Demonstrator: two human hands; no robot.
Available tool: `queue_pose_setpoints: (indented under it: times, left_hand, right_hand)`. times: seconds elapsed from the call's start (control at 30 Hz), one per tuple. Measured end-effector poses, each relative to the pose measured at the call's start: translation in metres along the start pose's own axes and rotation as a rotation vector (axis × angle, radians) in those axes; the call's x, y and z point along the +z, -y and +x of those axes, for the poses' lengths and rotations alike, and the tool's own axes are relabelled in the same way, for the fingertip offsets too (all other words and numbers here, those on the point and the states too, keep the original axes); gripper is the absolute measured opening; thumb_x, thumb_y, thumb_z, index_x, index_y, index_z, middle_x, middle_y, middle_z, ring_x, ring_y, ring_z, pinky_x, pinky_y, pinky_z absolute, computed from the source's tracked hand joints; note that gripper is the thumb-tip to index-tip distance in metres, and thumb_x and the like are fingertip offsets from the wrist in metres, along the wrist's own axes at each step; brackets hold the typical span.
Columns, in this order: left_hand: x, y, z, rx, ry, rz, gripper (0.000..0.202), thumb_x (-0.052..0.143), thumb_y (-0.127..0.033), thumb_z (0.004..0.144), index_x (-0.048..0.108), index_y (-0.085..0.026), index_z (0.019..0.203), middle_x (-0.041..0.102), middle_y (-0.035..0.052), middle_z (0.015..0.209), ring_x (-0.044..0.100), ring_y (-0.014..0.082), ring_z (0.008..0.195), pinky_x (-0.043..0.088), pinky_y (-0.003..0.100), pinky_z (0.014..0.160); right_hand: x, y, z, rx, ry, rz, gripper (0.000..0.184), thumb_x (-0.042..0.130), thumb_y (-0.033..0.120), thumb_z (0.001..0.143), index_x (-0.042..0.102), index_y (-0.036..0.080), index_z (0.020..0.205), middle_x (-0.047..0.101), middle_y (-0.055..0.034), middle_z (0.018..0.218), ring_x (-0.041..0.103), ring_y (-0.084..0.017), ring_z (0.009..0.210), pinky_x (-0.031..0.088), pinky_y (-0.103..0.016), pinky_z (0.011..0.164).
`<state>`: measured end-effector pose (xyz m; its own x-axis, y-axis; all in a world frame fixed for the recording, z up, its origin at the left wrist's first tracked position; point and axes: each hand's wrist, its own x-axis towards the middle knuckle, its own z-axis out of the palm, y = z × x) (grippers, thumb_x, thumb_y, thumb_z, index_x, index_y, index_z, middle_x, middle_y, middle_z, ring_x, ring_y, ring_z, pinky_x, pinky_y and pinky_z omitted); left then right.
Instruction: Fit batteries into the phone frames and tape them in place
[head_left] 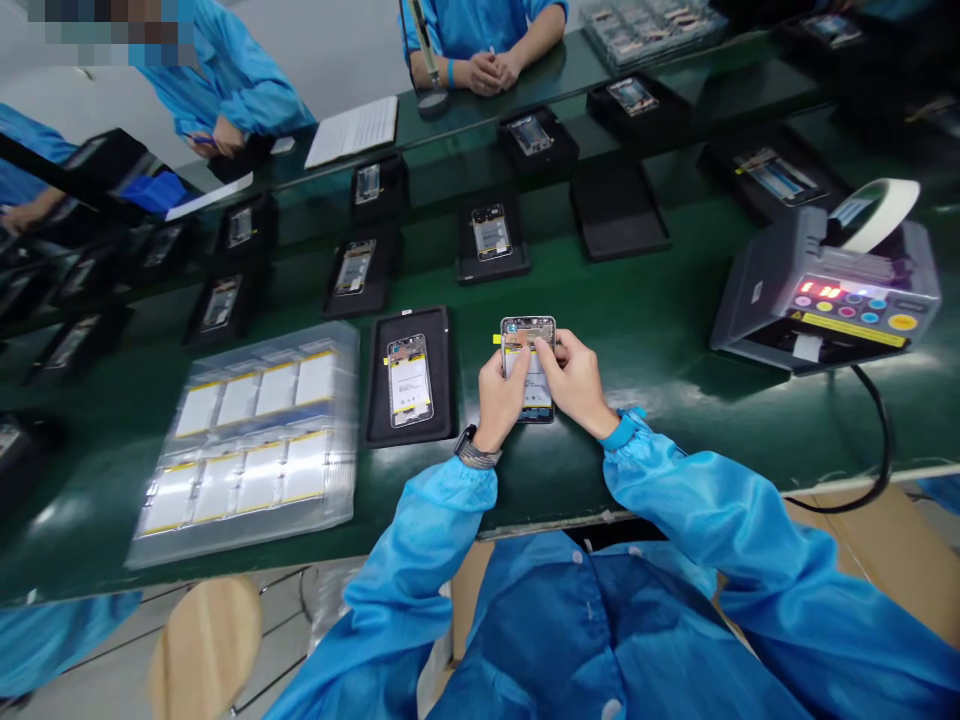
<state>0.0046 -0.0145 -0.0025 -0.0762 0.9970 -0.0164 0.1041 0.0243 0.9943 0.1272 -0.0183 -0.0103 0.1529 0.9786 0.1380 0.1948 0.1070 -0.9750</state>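
I hold an open phone chassis (pixel 528 333) upright over the green belt (pixel 645 330), its inner side facing me. My left hand (pixel 499 393) grips its left edge. My right hand (pixel 574 380) grips the right edge, thumb pressing on the white battery inside. Left of my hands lies a black tray (pixel 379 400) with another open phone (pixel 409 380) in it. Further left is a clear blister tray (pixel 247 445) with several white batteries.
A grey tape dispenser (pixel 825 290) with a tape roll stands at the right, its cable running off the edge. Several black trays with phones (pixel 492 235) ride the belt beyond. Other people in blue coats sit across (pixel 487 70). A wooden stool (pixel 204 645) sits lower left.
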Motion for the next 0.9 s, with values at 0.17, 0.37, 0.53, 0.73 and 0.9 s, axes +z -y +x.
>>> queue_pose_setpoints:
  times: [0.17,0.37,0.53,0.73,0.9]
  left_hand:
    - [0.0,-0.001,-0.002,0.043,-0.033,0.054,0.032,0.07,-0.046,0.089,0.071,-0.014,0.085,0.067,0.0023,0.075,0.055,0.0136,0.068,0.042,0.023,0.061]
    - [-0.005,-0.003,-0.002,0.066,-0.024,0.073,0.027,0.069,-0.042,0.089,0.07,-0.015,0.085,0.065,0.0011,0.074,0.052,0.0129,0.065,0.041,0.023,0.06]
    - [-0.007,-0.001,-0.001,0.058,-0.031,0.056,0.029,0.071,-0.044,0.088,0.072,-0.015,0.085,0.065,0.0011,0.074,0.053,0.0128,0.065,0.041,0.023,0.059]
    - [-0.008,-0.003,-0.001,-0.046,0.037,-0.053,0.039,0.074,-0.054,0.083,0.074,-0.014,0.085,0.069,0.0027,0.076,0.057,0.0133,0.066,0.045,0.023,0.059]
    - [-0.01,-0.006,-0.001,-0.033,0.03,-0.071,0.038,0.076,-0.052,0.081,0.075,-0.015,0.086,0.07,0.0027,0.077,0.058,0.0131,0.067,0.047,0.023,0.062]
  right_hand:
    - [0.0,0.002,-0.002,0.0,0.01,0.014,0.034,0.058,0.052,0.098,0.066,0.02,0.104,0.074,-0.0061,0.084,0.067,-0.021,0.07,0.045,-0.029,0.06]
    - [0.001,-0.002,-0.003,0.023,0.047,0.078,0.038,0.06,0.055,0.096,0.066,0.021,0.109,0.074,-0.005,0.084,0.065,-0.02,0.069,0.046,-0.03,0.06]
    - [0.002,-0.002,-0.003,0.0,0.061,0.059,0.036,0.059,0.054,0.098,0.066,0.021,0.11,0.074,-0.0054,0.085,0.066,-0.021,0.071,0.046,-0.031,0.061]
    - [-0.001,0.007,-0.005,-0.041,0.048,0.071,0.039,0.053,0.055,0.101,0.067,0.021,0.114,0.073,-0.0053,0.087,0.067,-0.021,0.075,0.049,-0.032,0.067]
    - [-0.001,0.01,-0.009,-0.057,0.058,0.094,0.035,0.057,0.05,0.1,0.066,0.021,0.117,0.075,-0.0059,0.096,0.069,-0.021,0.081,0.051,-0.032,0.072]
